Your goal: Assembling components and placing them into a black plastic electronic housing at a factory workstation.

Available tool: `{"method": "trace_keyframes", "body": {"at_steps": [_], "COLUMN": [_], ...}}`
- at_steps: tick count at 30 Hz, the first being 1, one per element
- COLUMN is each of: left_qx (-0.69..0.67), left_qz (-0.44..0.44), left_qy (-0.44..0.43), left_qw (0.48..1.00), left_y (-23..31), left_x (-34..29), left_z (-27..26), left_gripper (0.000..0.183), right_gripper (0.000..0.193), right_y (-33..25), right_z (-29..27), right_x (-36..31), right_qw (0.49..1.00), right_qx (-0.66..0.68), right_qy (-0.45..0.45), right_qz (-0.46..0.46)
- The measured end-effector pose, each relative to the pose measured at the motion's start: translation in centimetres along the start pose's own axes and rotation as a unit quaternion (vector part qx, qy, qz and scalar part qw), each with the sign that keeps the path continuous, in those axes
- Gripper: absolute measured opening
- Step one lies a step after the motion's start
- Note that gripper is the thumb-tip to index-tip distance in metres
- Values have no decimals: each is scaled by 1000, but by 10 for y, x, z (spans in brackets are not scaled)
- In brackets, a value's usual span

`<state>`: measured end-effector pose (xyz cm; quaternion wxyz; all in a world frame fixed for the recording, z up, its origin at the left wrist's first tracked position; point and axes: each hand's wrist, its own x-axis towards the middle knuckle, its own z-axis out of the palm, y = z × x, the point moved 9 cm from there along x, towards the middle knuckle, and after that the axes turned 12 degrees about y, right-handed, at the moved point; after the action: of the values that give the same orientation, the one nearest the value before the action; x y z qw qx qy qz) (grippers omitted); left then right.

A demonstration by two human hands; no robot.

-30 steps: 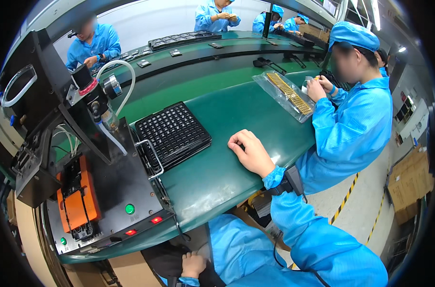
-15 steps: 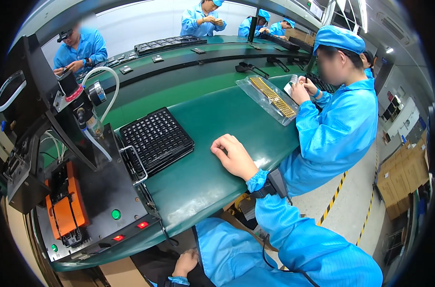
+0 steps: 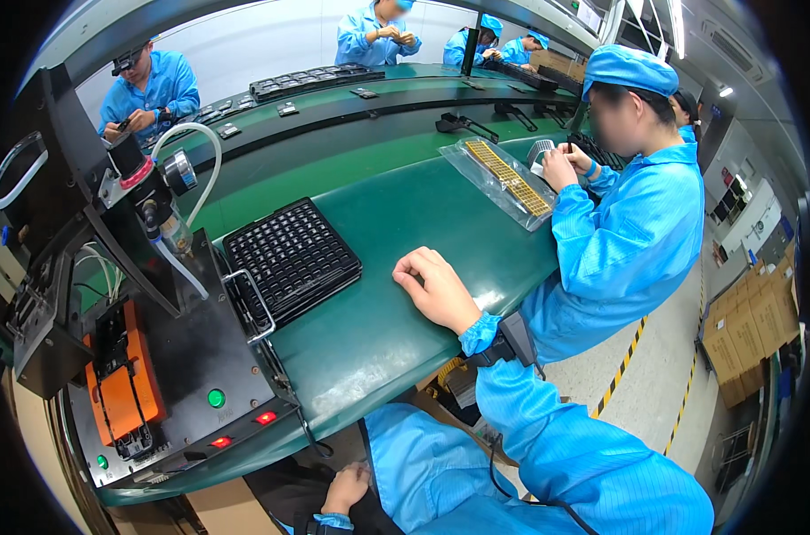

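Note:
My right hand (image 3: 439,290) rests on the green tabletop (image 3: 423,214), its fingers curled in and nothing visible in them. To its left lies a stack of black compartment trays (image 3: 293,254). Low in my lap, over dark cloth, is my left hand (image 3: 347,488); its fingers look folded together, with no object showing. On the left stands a black bench machine (image 3: 200,348) with a pressure gauge (image 3: 180,172), a green button (image 3: 216,399) and red lit switches. An orange fixture (image 3: 127,383) holding a black part sits on its base.
At my right a co-worker (image 3: 623,205) handles a small piece beside a bagged yellow grid sheet (image 3: 509,178). Beyond the tabletop, a conveyor (image 3: 324,116) carries small parts, with several people behind it. A metal handle (image 3: 251,308) rises by the trays. Cardboard boxes (image 3: 752,325) stand far right.
Small parts on the conveyor have shifted slightly left. The co-worker at right has moved their hands a little at the small piece. My own hands stay where they were.

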<state>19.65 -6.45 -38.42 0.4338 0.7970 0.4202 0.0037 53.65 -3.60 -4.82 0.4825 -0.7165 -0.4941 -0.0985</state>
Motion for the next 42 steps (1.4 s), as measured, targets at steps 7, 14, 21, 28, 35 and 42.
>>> {"method": "trace_keyframes", "body": {"at_steps": [7,14,21,28,35,42], "left_qx": [-12,-5,2,-2,1,12], "left_qz": [-17,-12,-19,-23,-12,90], "left_qy": [-26,-23,-29,-25,-23,56], "left_qw": [999,1000,999,999,1000,994], "left_y": [-2,-8,-8,-5,-1,-55], "left_x": [-1,-1,-1,-2,1,8], "left_z": [1,6,3,2,5,23], "left_gripper": [37,37,35,34,35,37], "right_gripper": [9,9,9,9,9,10], "right_y": [-8,-2,-4,-3,0,-1], "right_z": [-4,0,0,0,-4,9], "right_x": [2,-1,0,1,1,-1], "right_qw": [1000,1000,1000,1000,1000,999], "right_qx": [-6,-4,-4,-3,0,48], "right_qy": [1,-4,-1,-3,2,17], "right_qz": [-10,2,-1,0,6,-3]}}
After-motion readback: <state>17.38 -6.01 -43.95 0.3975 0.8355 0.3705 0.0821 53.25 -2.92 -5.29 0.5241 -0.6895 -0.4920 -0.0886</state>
